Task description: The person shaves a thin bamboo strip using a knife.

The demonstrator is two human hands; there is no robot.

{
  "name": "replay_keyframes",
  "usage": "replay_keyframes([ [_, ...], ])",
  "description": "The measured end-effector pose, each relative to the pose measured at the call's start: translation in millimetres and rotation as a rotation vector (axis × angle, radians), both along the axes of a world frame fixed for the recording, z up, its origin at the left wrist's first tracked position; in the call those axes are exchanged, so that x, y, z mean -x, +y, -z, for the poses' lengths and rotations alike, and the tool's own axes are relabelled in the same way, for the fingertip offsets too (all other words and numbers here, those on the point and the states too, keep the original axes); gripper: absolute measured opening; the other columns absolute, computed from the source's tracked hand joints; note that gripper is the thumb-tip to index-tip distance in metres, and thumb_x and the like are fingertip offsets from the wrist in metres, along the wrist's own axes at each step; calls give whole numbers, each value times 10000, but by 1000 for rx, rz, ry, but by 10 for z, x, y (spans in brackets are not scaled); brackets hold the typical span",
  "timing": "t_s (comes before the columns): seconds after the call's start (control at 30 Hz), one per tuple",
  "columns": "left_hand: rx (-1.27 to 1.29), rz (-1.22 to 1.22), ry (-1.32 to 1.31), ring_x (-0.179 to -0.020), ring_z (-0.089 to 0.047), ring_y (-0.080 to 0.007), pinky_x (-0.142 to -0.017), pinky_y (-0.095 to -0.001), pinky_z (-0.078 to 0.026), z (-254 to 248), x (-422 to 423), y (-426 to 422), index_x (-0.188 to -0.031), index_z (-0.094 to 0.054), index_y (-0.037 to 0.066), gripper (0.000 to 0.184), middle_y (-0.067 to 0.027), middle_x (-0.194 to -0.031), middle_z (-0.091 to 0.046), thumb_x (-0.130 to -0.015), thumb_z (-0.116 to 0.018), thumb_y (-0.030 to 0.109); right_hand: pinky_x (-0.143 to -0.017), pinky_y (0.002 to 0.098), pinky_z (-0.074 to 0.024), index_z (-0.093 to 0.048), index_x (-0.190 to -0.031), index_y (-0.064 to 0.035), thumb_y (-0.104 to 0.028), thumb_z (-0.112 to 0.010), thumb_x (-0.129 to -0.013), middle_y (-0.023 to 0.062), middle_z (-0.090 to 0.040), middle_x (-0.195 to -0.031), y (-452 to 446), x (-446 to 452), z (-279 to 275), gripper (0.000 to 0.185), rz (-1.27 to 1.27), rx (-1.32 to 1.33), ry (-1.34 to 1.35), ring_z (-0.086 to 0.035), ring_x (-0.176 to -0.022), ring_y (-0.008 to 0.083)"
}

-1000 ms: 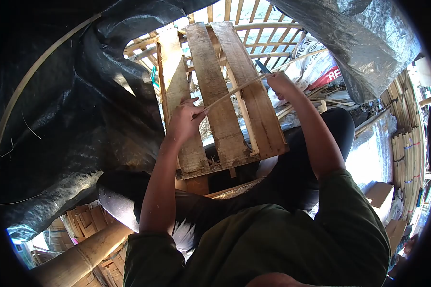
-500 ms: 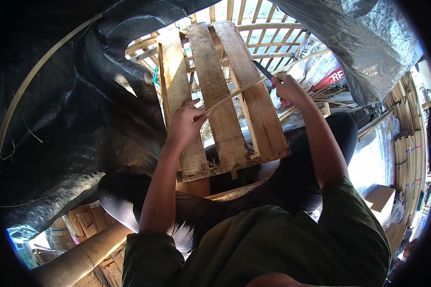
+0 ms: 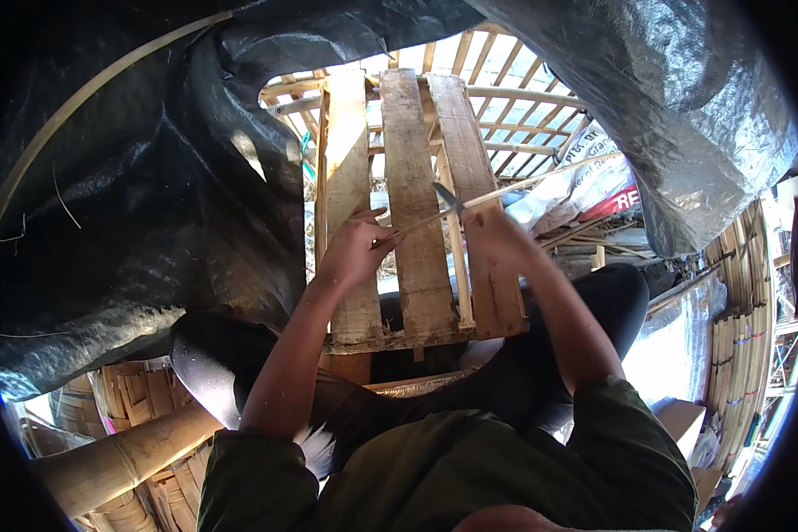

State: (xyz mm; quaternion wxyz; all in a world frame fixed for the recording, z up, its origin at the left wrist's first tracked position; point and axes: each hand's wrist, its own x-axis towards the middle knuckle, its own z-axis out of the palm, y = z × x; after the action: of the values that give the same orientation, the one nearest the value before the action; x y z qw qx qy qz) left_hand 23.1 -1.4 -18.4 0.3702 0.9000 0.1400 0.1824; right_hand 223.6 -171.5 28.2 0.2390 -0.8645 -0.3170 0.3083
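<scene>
My left hand (image 3: 353, 252) pinches one end of a long, thin bamboo strip (image 3: 541, 179) above the slatted wooden bench (image 3: 414, 199). The strip slants up to the right, past my other hand. My right hand (image 3: 496, 238), slightly blurred, is closed around a knife (image 3: 449, 197); its handle is mostly hidden by the fingers. The blade points up and left, and it lies against or just over the strip, I cannot tell which. Below both hands are the bench's three rough planks, with gaps between them.
Black plastic sheeting (image 3: 213, 177) hangs at the left, and a grey tarp (image 3: 647, 97) at the upper right. Behind the bench is a bamboo lattice (image 3: 514, 93) with a printed sack (image 3: 594, 186). A thick bamboo pole (image 3: 124, 457) lies lower left; bundled strips (image 3: 740, 346) stand at right.
My right hand has moved left and down with the knife, along the strip towards my left hand. My left hand keeps its hold on the strip. The whole view has shifted slightly.
</scene>
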Motion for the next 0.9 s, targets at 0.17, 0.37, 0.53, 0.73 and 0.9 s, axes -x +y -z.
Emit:
replay_keyframes([
  [0.17, 45, -28, 40, -1120, -635, -350, -923, -443, -492, -3, -45, -3, -823, -738, 16, 169, -186, -742, -648, -899, -707, 163, -657, 436, -578, -668, -749, 47, -309, -409, -1012, 158, -629, -541, -83, -459, 236, 513, 124, 218, -243, -665, -504, 302],
  [0.37, -65, -8, 14, -1140, -626, -353, -948, -447, -479, -39, -81, -24, -829, -747, 13, 181, -183, -752, -654, -904, -705, 173, -447, 380, -523, -605, -755, 90, -345, -438, -1041, 137, -612, -548, 152, 226, 235, 547, -51, 12, -79, -643, -454, 258],
  [0.53, 96, -51, 50, -977, -683, -313, -1019, -441, -450, -89, -80, -61, -1025, -730, 30, 196, -182, -854, -686, -882, -723, 164, -465, 339, -530, -642, -778, 76, -242, -430, -1009, 130, -618, -588, -22, -355, -75, 447, 164, 102, -1, -610, -457, 190],
  [0.73, 39, -50, 54, -775, -679, -183, -783, -333, -532, -15, -104, -5, -1246, -666, 58, 425, -154, -1029, -717, -849, -771, 165, -455, 351, -528, -669, -891, 54, -114, -569, -934, 143, -650, -666, 26, 61, 670, 201, -670, -277, -796, -656, -550, 225],
  [0.9, 158, -150, 202, -730, -674, -174, -752, -323, -534, -226, -67, -80, -1208, -697, 74, 404, -131, -995, -724, -837, -787, 204, -516, 396, -560, -639, -952, 98, -219, -468, -997, 184, -671, -687, -58, -302, 817, 363, -368, -147, -332, -675, -567, 251],
])
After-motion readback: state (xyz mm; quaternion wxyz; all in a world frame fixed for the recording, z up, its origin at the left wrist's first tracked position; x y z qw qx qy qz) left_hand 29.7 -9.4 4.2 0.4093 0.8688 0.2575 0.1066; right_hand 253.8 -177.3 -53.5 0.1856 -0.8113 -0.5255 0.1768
